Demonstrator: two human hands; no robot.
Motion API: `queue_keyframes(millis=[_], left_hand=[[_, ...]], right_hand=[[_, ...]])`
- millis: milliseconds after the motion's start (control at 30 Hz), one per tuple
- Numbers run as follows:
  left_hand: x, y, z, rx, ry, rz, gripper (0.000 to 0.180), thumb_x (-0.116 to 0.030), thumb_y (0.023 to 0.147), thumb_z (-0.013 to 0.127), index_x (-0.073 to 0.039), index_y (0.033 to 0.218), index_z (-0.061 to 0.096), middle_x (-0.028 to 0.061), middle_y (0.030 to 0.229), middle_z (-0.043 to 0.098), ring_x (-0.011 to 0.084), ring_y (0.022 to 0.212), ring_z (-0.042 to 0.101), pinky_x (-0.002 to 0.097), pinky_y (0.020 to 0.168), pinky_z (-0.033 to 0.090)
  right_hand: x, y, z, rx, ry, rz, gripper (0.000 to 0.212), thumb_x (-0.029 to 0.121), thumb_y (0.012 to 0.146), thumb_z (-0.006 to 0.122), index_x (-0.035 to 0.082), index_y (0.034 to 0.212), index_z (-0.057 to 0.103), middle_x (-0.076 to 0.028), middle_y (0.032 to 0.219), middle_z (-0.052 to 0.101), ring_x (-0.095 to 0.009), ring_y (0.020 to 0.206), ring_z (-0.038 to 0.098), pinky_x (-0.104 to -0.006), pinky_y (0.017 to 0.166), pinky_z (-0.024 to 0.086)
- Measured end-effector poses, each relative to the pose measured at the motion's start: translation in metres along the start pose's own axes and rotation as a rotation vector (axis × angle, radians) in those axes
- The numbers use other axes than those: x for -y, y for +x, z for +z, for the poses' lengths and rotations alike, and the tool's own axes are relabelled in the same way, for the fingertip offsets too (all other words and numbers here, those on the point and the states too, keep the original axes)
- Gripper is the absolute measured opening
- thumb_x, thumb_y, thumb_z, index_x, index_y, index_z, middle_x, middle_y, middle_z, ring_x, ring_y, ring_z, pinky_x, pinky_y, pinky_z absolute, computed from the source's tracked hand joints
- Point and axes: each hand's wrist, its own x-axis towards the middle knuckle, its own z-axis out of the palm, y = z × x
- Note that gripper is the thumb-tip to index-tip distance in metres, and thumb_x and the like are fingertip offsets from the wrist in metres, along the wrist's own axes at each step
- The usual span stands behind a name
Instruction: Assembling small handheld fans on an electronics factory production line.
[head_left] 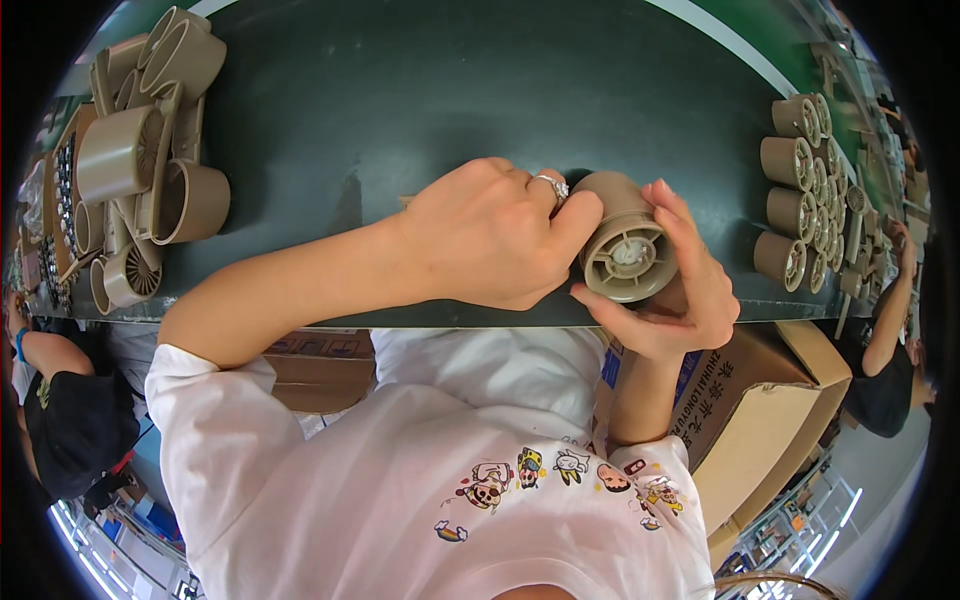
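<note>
A tan plastic cylinder (627, 205) is in front of me at the table's near edge. Its spoked, ring-shaped end faces me, with a whitish patch at the hub. My right hand (690, 285) holds it from the right, thumb under the rim and fingers along the side. My left hand (505, 235), a ring on one finger, is closed with its knuckles up against the cylinder's left side. Its curled fingers hide whatever they grip. A small tan tip (406, 201) shows behind the left wrist; I cannot tell what it belongs to.
Large tan cup-shaped housings (120, 150) are piled at the left. Several tan spoked cylinders (790, 210) stand stacked in rows at the right. Below the dark green table (450, 80) is an open cardboard box (760, 420). Other people (75, 400) are at both sides.
</note>
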Motion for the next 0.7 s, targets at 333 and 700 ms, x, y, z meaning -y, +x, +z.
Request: queue_keyframes(millis=[333,700], left_hand=[[0.010,0.014,-0.026,0.252,-0.184,-0.279,0.013,-0.006,0.077,0.059,-0.005,0.090,0.057,0.0097,0.066,0.055,0.0302,0.056,0.056,0.0423,0.048,0.043],[0.003,0.019,-0.051,0.422,0.160,-0.127,0.016,-0.007,0.073,0.064,-0.012,0.088,0.062,0.0081,0.067,0.057,0.0256,0.061,0.061,0.0380,0.050,0.046]], right_hand=[[0.003,0.012,-0.002,0.100,0.087,0.357,0.068,0.017,0.059,0.088,-0.006,0.117,0.062,-0.023,0.124,0.061,-0.028,0.110,0.064,-0.0354,0.093,0.049],[0.025,0.024,-0.006,0.258,0.089,0.719,0.065,0.020,0.066,0.084,0.001,0.123,0.060,-0.019,0.113,0.067,-0.027,0.100,0.067,-0.0344,0.091,0.049]])
